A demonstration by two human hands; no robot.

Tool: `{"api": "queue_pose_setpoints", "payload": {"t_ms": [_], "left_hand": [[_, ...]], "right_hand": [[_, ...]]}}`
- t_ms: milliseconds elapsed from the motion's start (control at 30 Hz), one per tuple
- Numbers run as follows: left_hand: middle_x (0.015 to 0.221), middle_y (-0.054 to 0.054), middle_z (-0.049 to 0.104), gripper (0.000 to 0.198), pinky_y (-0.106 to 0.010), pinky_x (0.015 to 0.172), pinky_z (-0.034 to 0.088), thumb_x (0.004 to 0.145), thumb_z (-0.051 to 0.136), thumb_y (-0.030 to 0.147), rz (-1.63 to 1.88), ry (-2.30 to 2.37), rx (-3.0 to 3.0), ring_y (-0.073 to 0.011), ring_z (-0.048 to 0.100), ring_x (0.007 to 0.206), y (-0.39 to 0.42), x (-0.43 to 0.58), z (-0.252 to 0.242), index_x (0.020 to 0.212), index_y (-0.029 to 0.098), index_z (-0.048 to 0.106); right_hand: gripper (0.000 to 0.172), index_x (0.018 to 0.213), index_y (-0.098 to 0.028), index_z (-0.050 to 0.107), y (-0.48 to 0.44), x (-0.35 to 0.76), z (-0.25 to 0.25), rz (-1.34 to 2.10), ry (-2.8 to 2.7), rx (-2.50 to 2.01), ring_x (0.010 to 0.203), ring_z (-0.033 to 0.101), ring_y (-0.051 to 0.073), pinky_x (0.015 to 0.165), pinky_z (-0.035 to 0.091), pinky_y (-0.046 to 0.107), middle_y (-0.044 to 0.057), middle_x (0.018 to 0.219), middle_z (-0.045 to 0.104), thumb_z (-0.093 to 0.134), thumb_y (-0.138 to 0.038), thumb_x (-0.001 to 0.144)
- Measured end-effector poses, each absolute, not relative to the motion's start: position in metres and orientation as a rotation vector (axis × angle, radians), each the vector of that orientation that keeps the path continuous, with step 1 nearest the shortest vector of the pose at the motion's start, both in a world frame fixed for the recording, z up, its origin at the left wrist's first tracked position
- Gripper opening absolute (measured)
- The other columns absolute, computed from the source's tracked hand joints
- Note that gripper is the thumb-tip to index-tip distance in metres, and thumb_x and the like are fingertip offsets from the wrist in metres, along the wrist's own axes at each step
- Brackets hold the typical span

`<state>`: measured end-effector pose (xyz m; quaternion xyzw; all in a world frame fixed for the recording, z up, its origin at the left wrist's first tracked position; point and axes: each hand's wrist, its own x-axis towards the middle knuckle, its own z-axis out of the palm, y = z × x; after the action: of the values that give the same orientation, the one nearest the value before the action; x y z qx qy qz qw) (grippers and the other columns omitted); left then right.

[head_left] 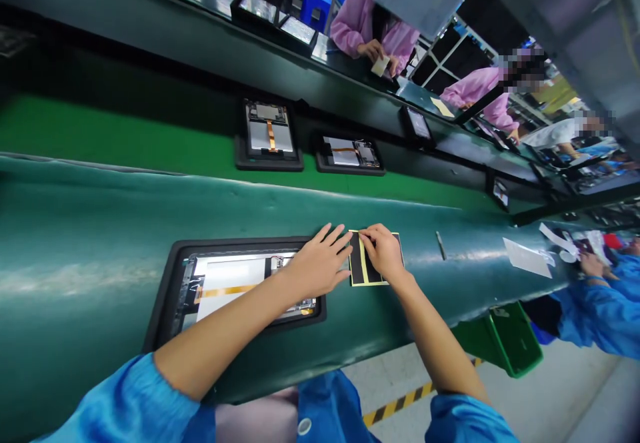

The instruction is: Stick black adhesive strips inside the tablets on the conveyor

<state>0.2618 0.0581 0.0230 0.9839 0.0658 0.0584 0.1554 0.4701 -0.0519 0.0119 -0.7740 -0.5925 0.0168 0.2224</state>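
A sheet of black stickers on pale yellow backing (365, 271) lies flat on the bench. My right hand (384, 251) is over its right part, thumb and fingers pinched at the upper edge of a black piece. My left hand (320, 264) is open, fingers spread, with its fingertips by the sheet's left edge. Under my left hand and forearm lies an opened tablet (235, 266) in a black frame tray (173, 283). Its silver inside and an orange flat cable show, while my arm hides part of it.
Beyond the bench, a green conveyor belt (125, 140) carries opened tablets in black trays (270, 163). A thin tool (441, 246) and a white sheet (526, 258) lie to the right. A green bin (515, 343) stands below the edge. Co-workers (357, 13) sit opposite and at right.
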Motion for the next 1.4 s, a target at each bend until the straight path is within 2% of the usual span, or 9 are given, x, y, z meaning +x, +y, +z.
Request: {"api": "queue_pose_setpoints", "payload": {"t_ms": [233,533,800,1033,1400], "left_hand": [[0.164,-0.010,0.043,0.061,-0.054,0.129,0.014,0.106,0.036,0.054,0.146,0.162,2.849,-0.0342,0.029,0.156,0.060,0.271,0.012,0.149,0.015,0.055],[0.163,-0.010,0.044,0.063,-0.054,0.129,0.011,0.106,0.033,0.056,0.187,0.161,2.827,-0.0335,0.031,0.155,0.059,0.272,0.007,0.149,0.016,0.055],[0.162,-0.008,0.046,0.063,-0.053,0.129,0.010,0.104,0.035,0.059,0.239,0.180,2.826,-0.0320,0.032,0.155,0.059,0.273,0.002,0.149,0.020,0.056],[0.161,-0.011,0.048,0.064,-0.055,0.129,0.011,0.104,0.036,0.058,0.240,0.173,2.846,-0.0345,0.036,0.153,0.059,0.272,0.005,0.148,0.016,0.057],[0.160,-0.008,0.050,0.062,-0.055,0.129,0.010,0.103,0.037,0.059,0.269,0.184,2.859,-0.0333,0.037,0.152,0.058,0.272,0.004,0.147,0.021,0.059]], "right_hand": [[0.031,0.106,-0.022,0.078,-0.052,0.473,0.004,-0.027,-1.720,-2.146,0.094,0.067,0.023,0.088,0.055,0.036,0.009,0.099,0.071,0.048,-0.030,0.105],[0.028,0.100,-0.022,0.077,-0.048,0.476,0.013,-0.022,-1.820,-2.143,0.092,0.066,0.024,0.085,0.055,0.037,0.009,0.097,0.072,0.050,-0.028,0.105],[0.026,0.091,-0.022,0.072,-0.039,0.482,0.015,0.039,-1.823,-2.131,0.080,0.063,0.021,0.077,0.054,0.034,0.006,0.088,0.069,0.052,-0.034,0.104],[0.029,0.089,-0.022,0.065,-0.037,0.479,0.010,-0.003,-1.833,-2.154,0.087,0.061,0.023,0.083,0.048,0.035,0.007,0.091,0.067,0.046,-0.035,0.106],[0.026,0.088,-0.023,0.059,-0.047,0.478,0.005,-0.123,-1.709,-2.171,0.086,0.062,0.022,0.080,0.045,0.035,0.006,0.091,0.067,0.043,-0.033,0.106]]}}
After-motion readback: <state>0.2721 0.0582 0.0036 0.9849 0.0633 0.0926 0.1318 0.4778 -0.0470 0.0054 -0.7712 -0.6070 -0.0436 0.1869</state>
